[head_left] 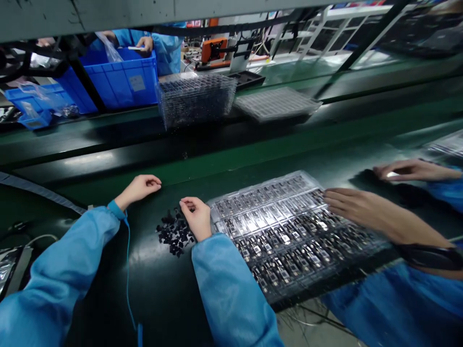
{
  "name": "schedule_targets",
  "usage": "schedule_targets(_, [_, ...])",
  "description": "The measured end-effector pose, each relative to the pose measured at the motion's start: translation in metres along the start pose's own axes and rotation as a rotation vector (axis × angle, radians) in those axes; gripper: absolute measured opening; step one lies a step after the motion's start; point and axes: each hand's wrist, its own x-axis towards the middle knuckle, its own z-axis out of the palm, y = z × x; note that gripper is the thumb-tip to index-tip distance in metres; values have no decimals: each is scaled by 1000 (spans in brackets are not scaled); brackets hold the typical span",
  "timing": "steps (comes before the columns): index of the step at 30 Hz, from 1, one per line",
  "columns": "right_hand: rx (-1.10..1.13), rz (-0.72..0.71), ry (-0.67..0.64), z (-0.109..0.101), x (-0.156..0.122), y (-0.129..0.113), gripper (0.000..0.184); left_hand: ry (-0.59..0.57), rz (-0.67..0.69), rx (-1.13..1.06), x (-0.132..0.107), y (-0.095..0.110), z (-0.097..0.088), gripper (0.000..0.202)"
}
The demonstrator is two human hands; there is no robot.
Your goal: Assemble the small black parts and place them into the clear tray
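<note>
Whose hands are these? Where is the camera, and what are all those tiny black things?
The camera sits on a worker's head and looks down, so the two blue sleeves at the bottom are that worker's own arms. The left hand rests curled on the dark green belt. The right hand lies at the edge of a little pile of black parts, beside a clear tray that holds small pieces in rows. Whether either hand pinches a piece is too small to tell. The hand on the tray's right end and the hand behind it belong to another person. Across the belt stand a stack of clear trays and blue bins.
</note>
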Motion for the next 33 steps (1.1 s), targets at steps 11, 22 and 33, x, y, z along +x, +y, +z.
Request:
schedule_targets(11, [9, 29, 32, 0, 3, -3, 12, 125, 88, 438, 126, -6, 1, 32])
schedule_targets(22, [8, 31, 45, 0, 4, -6, 10, 145, 2, 518, 169, 16, 35, 36])
schedule_targets(33, [60, 40, 66, 2, 2, -1, 16, 293, 82, -409, 76, 42, -20, 26])
